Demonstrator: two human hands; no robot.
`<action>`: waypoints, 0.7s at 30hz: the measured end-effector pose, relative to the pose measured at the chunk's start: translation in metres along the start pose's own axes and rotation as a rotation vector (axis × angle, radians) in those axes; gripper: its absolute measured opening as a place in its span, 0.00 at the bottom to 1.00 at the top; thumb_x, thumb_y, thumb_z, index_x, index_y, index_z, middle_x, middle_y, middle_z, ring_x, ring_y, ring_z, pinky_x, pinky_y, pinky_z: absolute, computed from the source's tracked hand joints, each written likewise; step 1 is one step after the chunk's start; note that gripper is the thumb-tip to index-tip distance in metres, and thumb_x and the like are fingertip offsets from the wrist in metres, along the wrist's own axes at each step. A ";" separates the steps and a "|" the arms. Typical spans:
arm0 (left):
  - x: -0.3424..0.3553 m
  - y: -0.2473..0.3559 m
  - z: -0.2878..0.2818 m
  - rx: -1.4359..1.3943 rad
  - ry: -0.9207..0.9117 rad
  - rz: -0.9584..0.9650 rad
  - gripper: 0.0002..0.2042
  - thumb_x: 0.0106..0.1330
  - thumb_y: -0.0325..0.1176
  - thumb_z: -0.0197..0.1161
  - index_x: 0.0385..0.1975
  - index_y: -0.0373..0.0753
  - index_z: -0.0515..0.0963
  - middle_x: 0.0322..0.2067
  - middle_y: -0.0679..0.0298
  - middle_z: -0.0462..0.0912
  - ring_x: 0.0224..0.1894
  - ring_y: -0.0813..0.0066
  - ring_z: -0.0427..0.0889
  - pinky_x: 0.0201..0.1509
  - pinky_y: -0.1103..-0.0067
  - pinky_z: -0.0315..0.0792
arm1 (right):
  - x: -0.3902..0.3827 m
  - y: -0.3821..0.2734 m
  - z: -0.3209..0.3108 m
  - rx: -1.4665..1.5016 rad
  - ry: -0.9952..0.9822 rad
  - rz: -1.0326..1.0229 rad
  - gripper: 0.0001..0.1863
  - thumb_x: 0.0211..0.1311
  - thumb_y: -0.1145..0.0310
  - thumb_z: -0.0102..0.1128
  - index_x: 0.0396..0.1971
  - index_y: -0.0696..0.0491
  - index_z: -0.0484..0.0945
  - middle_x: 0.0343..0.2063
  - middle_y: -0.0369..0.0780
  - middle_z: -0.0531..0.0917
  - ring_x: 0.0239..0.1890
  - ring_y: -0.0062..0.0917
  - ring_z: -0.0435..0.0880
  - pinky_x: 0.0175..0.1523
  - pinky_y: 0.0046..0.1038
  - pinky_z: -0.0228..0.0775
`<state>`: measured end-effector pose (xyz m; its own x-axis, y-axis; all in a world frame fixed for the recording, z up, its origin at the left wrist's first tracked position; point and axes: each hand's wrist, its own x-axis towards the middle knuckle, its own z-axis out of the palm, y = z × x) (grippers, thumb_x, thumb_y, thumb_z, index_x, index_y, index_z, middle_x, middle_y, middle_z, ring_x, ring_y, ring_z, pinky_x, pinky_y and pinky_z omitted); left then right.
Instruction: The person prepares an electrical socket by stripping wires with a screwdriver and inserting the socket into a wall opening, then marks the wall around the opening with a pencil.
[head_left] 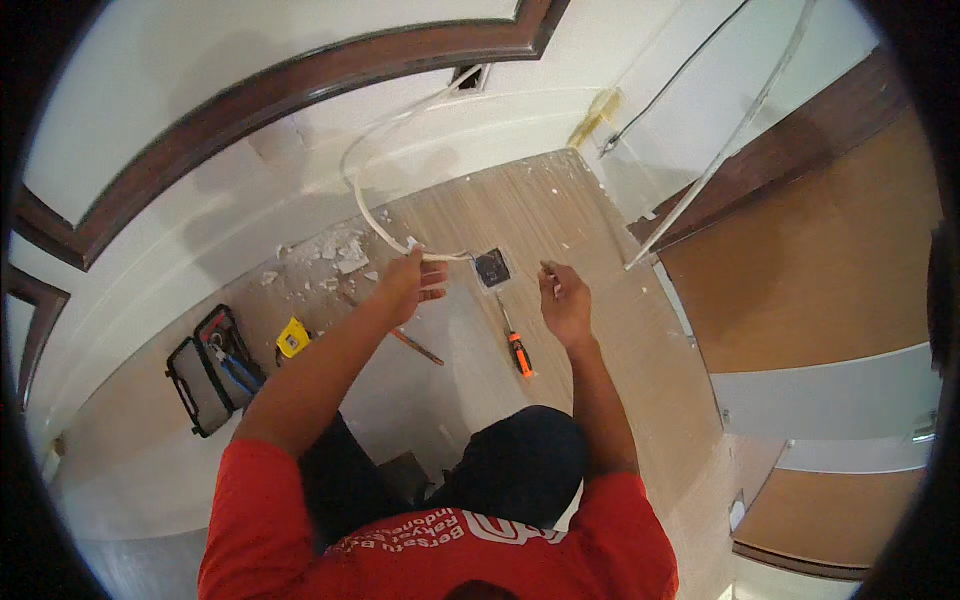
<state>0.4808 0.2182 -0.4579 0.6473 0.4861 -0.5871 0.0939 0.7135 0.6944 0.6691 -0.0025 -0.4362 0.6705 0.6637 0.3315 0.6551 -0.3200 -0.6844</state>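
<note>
Beside plaster rubble [350, 258], left hand [408, 283] pinching white cable [370, 214], right hand [567, 300] curled, hold unclear, screwdriver [518, 350] lying between.

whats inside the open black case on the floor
The case holds a tool with blue parts and some greyish pieces in its right half. The pieces are too small to identify; anything beneath them is covered.

Moderate indoor light; soft shadows on wall [300, 160]; fisheye bends straight edges; corners black.
</note>
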 end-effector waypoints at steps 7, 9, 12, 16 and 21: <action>0.000 -0.002 0.003 0.001 0.084 0.022 0.18 0.77 0.47 0.44 0.49 0.39 0.71 0.42 0.59 0.78 0.41 0.66 0.79 0.39 0.66 0.79 | -0.101 0.137 0.051 -0.479 -0.299 0.246 0.27 0.59 0.53 0.63 0.54 0.53 0.77 0.42 0.49 0.84 0.47 0.44 0.82 0.54 0.42 0.72; 0.004 -0.004 -0.010 0.064 0.132 0.024 0.18 0.77 0.47 0.45 0.50 0.39 0.70 0.42 0.59 0.78 0.41 0.66 0.79 0.39 0.66 0.79 | -0.141 0.122 0.079 -0.503 -0.426 0.354 0.30 0.56 0.53 0.65 0.56 0.53 0.74 0.44 0.52 0.83 0.49 0.47 0.81 0.56 0.43 0.72; 0.026 -0.010 -0.019 0.035 0.166 -0.031 0.18 0.76 0.47 0.44 0.50 0.39 0.70 0.43 0.60 0.79 0.40 0.67 0.79 0.36 0.67 0.79 | -0.168 0.095 0.086 -0.473 -0.527 0.500 0.33 0.52 0.55 0.67 0.57 0.54 0.71 0.44 0.53 0.82 0.50 0.48 0.80 0.55 0.45 0.72; 0.060 -0.032 0.003 -0.135 0.182 -0.051 0.18 0.76 0.46 0.43 0.50 0.38 0.70 0.45 0.60 0.79 0.41 0.66 0.79 0.36 0.67 0.79 | -0.175 0.089 0.079 -0.436 -0.619 0.627 0.36 0.48 0.56 0.68 0.58 0.55 0.69 0.42 0.52 0.82 0.47 0.50 0.81 0.53 0.47 0.73; 0.096 -0.065 0.019 -0.251 0.173 -0.094 0.18 0.77 0.46 0.42 0.52 0.39 0.69 0.50 0.59 0.79 0.42 0.64 0.79 0.40 0.66 0.78 | -0.210 0.089 0.077 -0.304 -0.463 0.612 0.30 0.46 0.56 0.67 0.50 0.55 0.75 0.46 0.51 0.80 0.50 0.48 0.80 0.56 0.43 0.72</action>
<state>0.5514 0.2089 -0.5511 0.5042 0.4752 -0.7211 -0.0557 0.8512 0.5220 0.5594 -0.1179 -0.6167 0.7714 0.5028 -0.3900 0.3308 -0.8404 -0.4292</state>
